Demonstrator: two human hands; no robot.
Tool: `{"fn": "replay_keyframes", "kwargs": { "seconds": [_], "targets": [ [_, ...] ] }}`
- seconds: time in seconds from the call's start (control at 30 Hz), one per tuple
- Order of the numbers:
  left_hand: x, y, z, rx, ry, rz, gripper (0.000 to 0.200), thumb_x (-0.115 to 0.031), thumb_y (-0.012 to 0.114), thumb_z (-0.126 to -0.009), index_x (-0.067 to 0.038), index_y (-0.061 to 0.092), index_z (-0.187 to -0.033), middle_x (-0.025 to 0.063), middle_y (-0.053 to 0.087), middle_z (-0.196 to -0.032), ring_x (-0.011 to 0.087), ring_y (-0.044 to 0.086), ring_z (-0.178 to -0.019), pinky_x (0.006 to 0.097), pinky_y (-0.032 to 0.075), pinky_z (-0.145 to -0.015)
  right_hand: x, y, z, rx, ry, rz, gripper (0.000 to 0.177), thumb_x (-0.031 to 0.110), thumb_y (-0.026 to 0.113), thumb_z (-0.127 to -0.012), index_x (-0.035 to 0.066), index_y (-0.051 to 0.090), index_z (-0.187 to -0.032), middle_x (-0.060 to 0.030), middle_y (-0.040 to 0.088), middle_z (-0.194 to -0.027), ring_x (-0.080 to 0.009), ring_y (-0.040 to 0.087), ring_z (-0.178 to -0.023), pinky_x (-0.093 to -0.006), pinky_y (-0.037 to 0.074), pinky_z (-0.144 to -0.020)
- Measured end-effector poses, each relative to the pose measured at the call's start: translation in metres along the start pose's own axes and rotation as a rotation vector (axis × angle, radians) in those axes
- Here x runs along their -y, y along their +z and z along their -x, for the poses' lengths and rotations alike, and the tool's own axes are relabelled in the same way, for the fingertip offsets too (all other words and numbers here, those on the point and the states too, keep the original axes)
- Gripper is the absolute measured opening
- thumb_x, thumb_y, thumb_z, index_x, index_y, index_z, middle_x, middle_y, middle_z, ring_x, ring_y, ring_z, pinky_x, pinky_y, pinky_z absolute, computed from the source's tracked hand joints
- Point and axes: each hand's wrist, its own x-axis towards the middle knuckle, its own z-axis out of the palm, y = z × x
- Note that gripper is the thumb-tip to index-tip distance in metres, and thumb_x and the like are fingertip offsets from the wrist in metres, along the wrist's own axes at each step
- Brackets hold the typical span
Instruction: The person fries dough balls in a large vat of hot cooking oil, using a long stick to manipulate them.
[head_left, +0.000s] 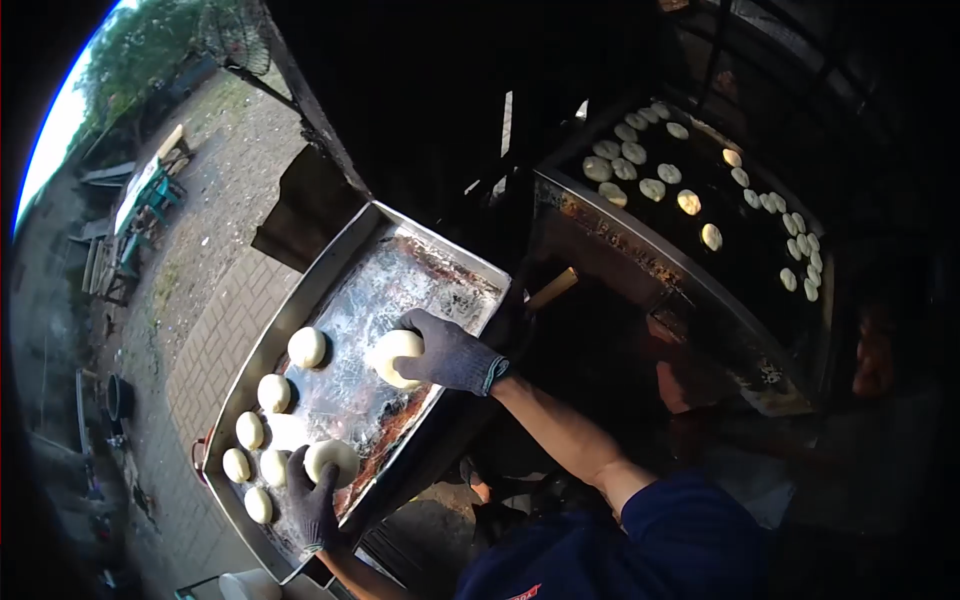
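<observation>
My right hand (452, 354), in a dark grey knitted glove, curls its fingers and thumb around a round, pale dough ball (392, 358) over the metal tray (350, 400). Lower down, my left hand (312, 505), gloved alike, has its thumb and fingers about another dough ball (332, 458) near the tray's close edge. Part of each ball is hidden by the glove. Several more dough balls lie along the tray's left side, among them one by itself (307, 347) and one right beside my left fingers (274, 467).
To the right stands a large vat of dark oil (680, 245) with several pale and browned dough pieces floating in it. A wooden handle (552, 288) juts out between tray and vat. Beyond the tray lie brick paving (225, 350) and a bench (140, 200). A white bucket (255, 585) stands below.
</observation>
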Motion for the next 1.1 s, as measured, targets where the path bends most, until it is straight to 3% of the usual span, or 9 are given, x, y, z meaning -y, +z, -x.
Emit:
{"fn": "replay_keyframes", "kwargs": {
  "seconds": [0.07, 0.17, 0.27, 0.47, 0.6, 0.8, 0.93, 1.0, 1.1],
  "targets": [
    [-0.078, 0.107, -0.019, 0.26, 0.124, 0.192, 0.048, -0.007, 0.069, -0.081, 0.0, 0.051, -0.125, 0.0117, 0.059, -0.115, 0.0214, 0.057, -0.107, 0.0332, 0.047, -0.093, -0.045, -0.105, 0.054, -0.366, -0.039, 0.081, 0.047, 0.026, 0.074, -0.073, 0.001, 0.06, -0.111, -0.0162, 0.066, -0.099, -0.0273, 0.065, -0.094, -0.0389, 0.051, -0.086],
    [-0.173, 0.284, -0.028, 0.77, 0.294, 0.41, 0.048, -0.006, 0.068, -0.082, -0.001, 0.05, -0.126, 0.0106, 0.059, -0.114, 0.0184, 0.057, -0.106, 0.0313, 0.048, -0.092, -0.077, -0.26, 0.171, -0.843, 0.32, 0.068, 0.044, 0.017, 0.072, -0.074, 0.0, 0.059, -0.113, -0.0165, 0.065, -0.106, -0.0247, 0.065, -0.095, -0.0369, 0.052, -0.084],
    [-0.236, 0.47, -0.025, 1.016, 0.621, 0.244, 0.049, -0.015, 0.071, -0.083, -0.002, 0.052, -0.126, 0.0089, 0.061, -0.113, 0.0178, 0.058, -0.104, 0.032, 0.047, -0.092, -0.16, -0.391, 0.286, -1.297, 0.346, 0.126, 0.049, 0.014, 0.071, -0.072, -0.001, 0.057, -0.116, -0.0171, 0.064, -0.104, -0.0262, 0.064, -0.094, -0.0375, 0.052, -0.083],
    [-0.312, 0.686, 0.017, 0.883, 1.112, -0.292, 0.046, -0.024, 0.07, -0.076, -0.002, 0.058, -0.114, 0.0252, 0.064, -0.106, 0.0394, 0.062, -0.102, 0.0458, 0.05, -0.086, -0.208, -0.516, 0.424, -1.293, 0.743, 0.64, 0.05, 0.024, 0.074, -0.066, 0.001, 0.06, -0.108, -0.0205, 0.066, -0.098, -0.0324, 0.065, -0.094, -0.0409, 0.052, -0.082],
    [-0.282, 0.748, 0.018, 0.746, 0.94, -0.37, 0.042, -0.024, 0.075, -0.074, -0.004, 0.059, -0.107, 0.024, 0.065, -0.101, 0.0407, 0.063, -0.097, 0.0473, 0.051, -0.085, -0.248, -0.536, 0.457, -1.165, 1.022, 0.715, 0.053, 0.029, 0.074, -0.068, -0.001, 0.062, -0.11, -0.0223, 0.067, -0.104, -0.0364, 0.065, -0.098, -0.0432, 0.051, -0.084],
    [-0.275, 0.645, 0.014, 0.507, 1.023, 0.196, 0.052, -0.019, 0.074, -0.078, -0.003, 0.053, -0.123, 0.0214, 0.057, -0.118, 0.0386, 0.056, -0.109, 0.0429, 0.046, -0.095, -0.246, -0.563, 0.417, -1.342, 1.129, 0.716, 0.054, 0.036, 0.069, -0.073, -0.003, 0.06, -0.109, -0.0283, 0.064, -0.108, -0.0415, 0.062, -0.103, -0.0474, 0.049, -0.087],
    [-0.236, 0.418, -0.029, 0.203, 0.886, 0.192, 0.044, -0.019, 0.072, -0.083, -0.003, 0.057, -0.121, 0.017, 0.059, -0.118, 0.0286, 0.06, -0.11, 0.036, 0.048, -0.095, -0.194, -0.554, 0.295, -1.352, 0.482, 1.2, 0.054, 0.028, 0.059, -0.089, -0.008, 0.05, -0.128, -0.0284, 0.054, -0.127, -0.0391, 0.056, -0.114, -0.0416, 0.045, -0.097],
    [-0.18, 0.302, -0.064, -0.028, 0.607, -0.013, 0.039, -0.025, 0.069, -0.083, -0.003, 0.06, -0.115, 0.0195, 0.06, -0.116, 0.0346, 0.057, -0.113, 0.0407, 0.046, -0.096, -0.117, -0.486, 0.204, -1.282, 0.007, 0.851, 0.04, 0.007, 0.055, -0.091, -0.006, 0.051, -0.128, -0.0241, 0.056, -0.124, -0.0307, 0.06, -0.109, -0.0352, 0.05, -0.092],
    [-0.055, 0.134, -0.12, -0.526, 0.159, -0.507, 0.039, -0.031, 0.062, -0.088, 0.0, 0.064, -0.111, 0.0203, 0.062, -0.114, 0.0351, 0.056, -0.114, 0.0418, 0.043, -0.099, -0.021, -0.338, 0.088, -0.981, -0.377, 0.673, 0.034, 0.004, 0.056, -0.09, -0.003, 0.055, -0.124, -0.0188, 0.059, -0.122, -0.0264, 0.062, -0.106, -0.0343, 0.051, -0.09]
  ]
}}
